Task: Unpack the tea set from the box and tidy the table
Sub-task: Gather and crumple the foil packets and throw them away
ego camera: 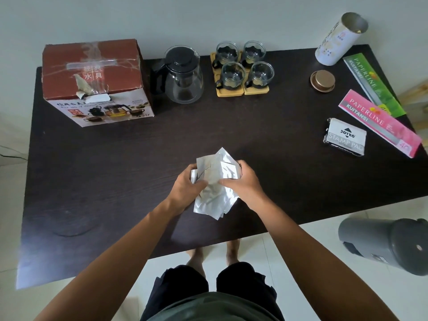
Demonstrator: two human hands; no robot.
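A bunch of silver foil packets [214,181] is held over the middle of the dark table [115,170]. My left hand [186,188] grips the bunch from the left and my right hand [240,181] from the right. At the back left stands the red tea set box [92,82], taped shut on top with torn paper at its front. Beside it sits a glass teapot [183,77] with a black lid. Right of the teapot, several glass cups [243,66] rest on wooden coasters [231,91].
A white open tin canister [338,40] stands at the back right with its round gold lid [322,81] lying nearby. A green booklet [372,84], a pink booklet [379,122] and a stamp pad box [345,140] lie at the right. A grey bin [389,244] sits on the floor.
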